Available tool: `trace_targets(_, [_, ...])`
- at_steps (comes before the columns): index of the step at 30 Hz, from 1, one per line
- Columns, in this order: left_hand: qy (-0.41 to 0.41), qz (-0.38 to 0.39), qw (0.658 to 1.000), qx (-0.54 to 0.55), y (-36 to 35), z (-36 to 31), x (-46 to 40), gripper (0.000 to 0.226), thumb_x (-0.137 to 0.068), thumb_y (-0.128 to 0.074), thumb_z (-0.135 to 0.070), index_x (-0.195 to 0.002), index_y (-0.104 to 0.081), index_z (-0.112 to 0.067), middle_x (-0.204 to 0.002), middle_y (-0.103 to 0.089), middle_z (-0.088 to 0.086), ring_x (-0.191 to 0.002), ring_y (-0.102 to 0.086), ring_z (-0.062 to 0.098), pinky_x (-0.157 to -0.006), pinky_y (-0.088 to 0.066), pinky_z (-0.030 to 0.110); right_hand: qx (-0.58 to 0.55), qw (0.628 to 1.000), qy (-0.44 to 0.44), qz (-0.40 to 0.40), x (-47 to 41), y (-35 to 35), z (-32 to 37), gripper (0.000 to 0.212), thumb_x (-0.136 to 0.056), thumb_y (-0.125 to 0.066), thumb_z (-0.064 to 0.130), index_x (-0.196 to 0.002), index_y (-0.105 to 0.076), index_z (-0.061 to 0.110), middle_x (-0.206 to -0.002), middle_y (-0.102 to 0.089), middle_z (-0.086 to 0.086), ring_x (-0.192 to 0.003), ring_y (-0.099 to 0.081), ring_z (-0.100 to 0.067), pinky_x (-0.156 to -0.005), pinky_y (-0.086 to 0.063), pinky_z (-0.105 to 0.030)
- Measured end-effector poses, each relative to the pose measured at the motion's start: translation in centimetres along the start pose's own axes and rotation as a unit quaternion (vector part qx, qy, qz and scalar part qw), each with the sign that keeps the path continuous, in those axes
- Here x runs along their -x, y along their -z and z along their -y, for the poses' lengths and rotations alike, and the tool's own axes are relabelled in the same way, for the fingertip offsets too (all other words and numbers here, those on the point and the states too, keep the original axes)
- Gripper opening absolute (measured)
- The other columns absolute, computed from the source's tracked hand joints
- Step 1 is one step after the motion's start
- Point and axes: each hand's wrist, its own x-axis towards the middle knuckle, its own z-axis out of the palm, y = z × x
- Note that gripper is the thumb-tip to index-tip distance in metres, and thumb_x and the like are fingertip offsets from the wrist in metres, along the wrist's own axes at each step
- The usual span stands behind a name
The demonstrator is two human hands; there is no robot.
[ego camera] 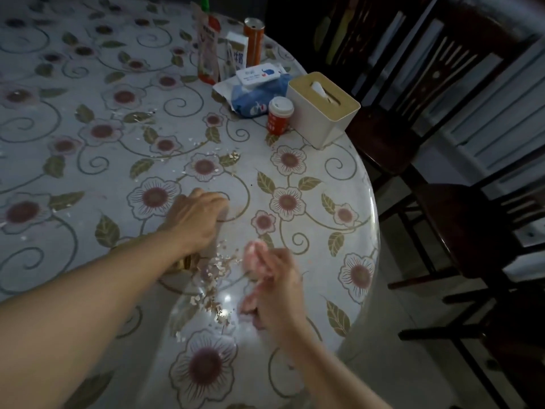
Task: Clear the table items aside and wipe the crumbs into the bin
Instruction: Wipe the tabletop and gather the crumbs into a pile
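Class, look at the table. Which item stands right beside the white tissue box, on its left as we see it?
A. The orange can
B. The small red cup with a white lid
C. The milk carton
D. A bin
B: the red cup stands against the near-left side of the tissue box, while the can and carton are farther back; no bin shows.

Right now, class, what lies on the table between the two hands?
A loose heap of crumbs between left hand and right hand, in the head view.

Left hand point(196, 218) reaches forward, palm down, fingers curled; right hand point(272, 283) blurred, grip unclear.
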Motion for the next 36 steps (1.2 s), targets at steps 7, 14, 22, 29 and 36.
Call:
trace_targets(7, [0.03, 0.014, 0.999, -0.007, -0.4, 3.5, 0.1, 0.043, -0.089, -0.035, -0.009, -0.127, -0.053, -0.017, -0.133, -0.047, 0.0, -0.119, -0.042, 0.024, -0.1, -0.038, 0.04, 0.331, 0.932, -0.014, -0.149, -10.0, 3.4, -0.5, 0.079, -0.074, -0.045, -0.015, -0.141, -0.036, 0.026, -0.129, -0.037, 0.004, -0.117, -0.037, -0.017, -0.093, -0.035, -0.022])
trace_targets(14, [0.025, 0.037, 0.999, 0.006, -0.6, 4.2, 0.7, 0.05, -0.091, -0.038, -0.01, -0.14, -0.04, -0.02, -0.148, -0.034, -0.002, -0.131, -0.033, 0.024, -0.109, -0.031, 0.035, 0.343, 0.917, 0.205, -0.008, -2.1, -5.8, -1.1, 0.076, -0.065, -0.057, -0.018, -0.123, -0.059, 0.03, -0.115, -0.05, 0.019, -0.108, -0.043, -0.007, -0.079, -0.053, -0.02])
trace_targets(22, [0.069, 0.003, 0.997, 0.019, 1.6, 8.2, 0.5, 0.053, -0.089, -0.042, -0.006, -0.138, -0.039, -0.025, -0.15, -0.032, -0.007, -0.136, -0.028, 0.02, -0.107, -0.029, 0.039, 0.149, 0.98, 0.134, -0.017, -7.8, -2.7, 3.9, 0.042, -0.085, -0.05, -0.013, -0.118, -0.061, 0.011, -0.1, -0.054, 0.008, -0.082, -0.058, -0.015, -0.072, -0.052, -0.017])
trace_targets(29, [0.166, -0.003, 0.986, 0.011, 1.3, 12.0, -1.2, 0.053, -0.086, -0.05, -0.015, -0.137, -0.038, -0.022, -0.155, -0.019, -0.007, -0.132, -0.027, 0.026, -0.107, -0.031, 0.046, 0.372, 0.918, 0.022, -0.133, -20.7, -0.8, 3.2, 0.071, -0.073, -0.047, -0.011, -0.137, -0.044, 0.021, -0.132, -0.037, -0.006, -0.113, -0.044, -0.033, -0.091, -0.039, -0.035])
trace_targets(36, [0.17, -0.02, 0.985, -0.007, 0.4, 12.1, -1.1, 0.059, -0.087, -0.051, -0.016, -0.142, -0.032, -0.023, -0.157, -0.017, -0.005, -0.13, -0.032, 0.026, -0.101, -0.037, 0.042, 0.308, 0.933, 0.18, 0.039, -10.9, -11.7, 2.7, 0.057, -0.078, -0.046, -0.009, -0.114, -0.058, 0.034, -0.117, -0.048, 0.018, -0.106, -0.044, -0.004, -0.085, -0.045, -0.022])
